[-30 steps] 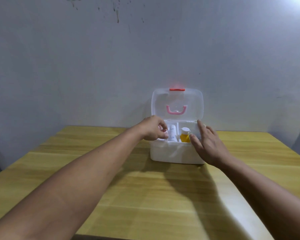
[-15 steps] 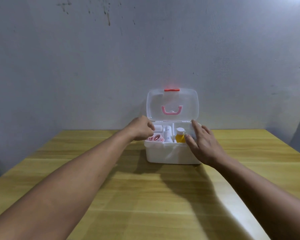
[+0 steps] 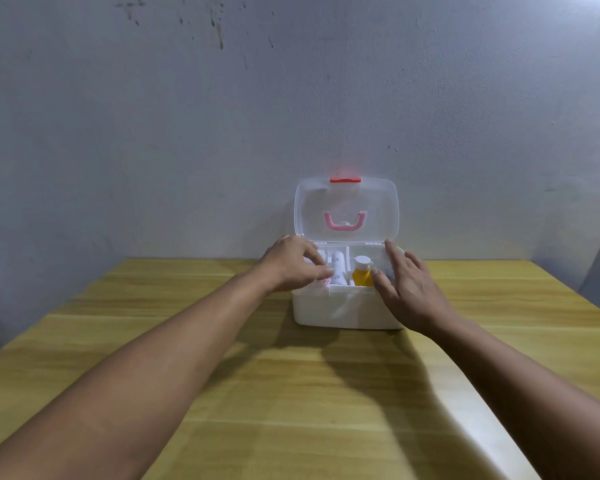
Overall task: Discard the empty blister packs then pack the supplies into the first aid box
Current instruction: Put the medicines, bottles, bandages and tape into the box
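Observation:
The white first aid box (image 3: 340,311) stands at the far middle of the wooden table, its clear lid (image 3: 378,209) upright with a pink handle and a red latch. Inside I see a white tube (image 3: 338,270), a yellow bottle with a white cap (image 3: 362,273) and a pink-and-white item mostly hidden under my fingers. My left hand (image 3: 291,265) hovers over the box's left compartment, fingers curled down onto the contents; whether it grips anything is hidden. My right hand (image 3: 407,289) rests open against the box's right front corner, fingers spread.
The wooden table (image 3: 291,393) stretches toward me, and its right front edge runs diagonally at the lower right. A grey wall (image 3: 291,116) rises right behind the box.
My left hand has moved from the box's left rim back over the left compartment, fingers down in the contents. My right hand stays at the right corner. The camera tilted slightly.

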### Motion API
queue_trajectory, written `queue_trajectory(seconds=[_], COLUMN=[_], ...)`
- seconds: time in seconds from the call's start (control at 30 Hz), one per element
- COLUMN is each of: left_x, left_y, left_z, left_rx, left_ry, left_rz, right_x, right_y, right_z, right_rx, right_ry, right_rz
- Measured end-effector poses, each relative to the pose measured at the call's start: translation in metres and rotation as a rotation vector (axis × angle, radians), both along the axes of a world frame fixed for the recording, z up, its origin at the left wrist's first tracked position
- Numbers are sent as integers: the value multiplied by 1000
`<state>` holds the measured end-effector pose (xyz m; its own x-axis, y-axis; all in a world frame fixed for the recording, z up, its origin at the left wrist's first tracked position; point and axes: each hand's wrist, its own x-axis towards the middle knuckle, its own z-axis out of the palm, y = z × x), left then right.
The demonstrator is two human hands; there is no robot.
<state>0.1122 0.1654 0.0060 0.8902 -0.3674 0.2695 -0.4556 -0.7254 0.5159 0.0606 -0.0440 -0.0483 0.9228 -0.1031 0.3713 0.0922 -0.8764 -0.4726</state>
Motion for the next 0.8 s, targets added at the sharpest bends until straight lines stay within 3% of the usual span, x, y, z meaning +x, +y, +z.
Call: queue_trajectory(seconds=[0.1,0.2,0.37,0.57,0.67,0.8], left_x=[-1,1,3,21,30,34], left_y=[-1,-1,-6,-14,-15,-14], left_z=[0,3,3,-23,-35,-39], left_rx=[73,78,-64,226,272,264], left_ry=[-35,40,152,115,90,84], left_rz=[18,9,-22,115,124,113], right_x=[0,1,3,4,8,34], right_y=[0,-1,-1,-4,-6,-3], right_z=[0,-1,-1,3,15,45], right_rx=[-1,-9,-23,-37,-94,-59], right_ry=[-3,-13,-21,34,65,-80], right_rz=[-1,-3,-1,21,22,-52])
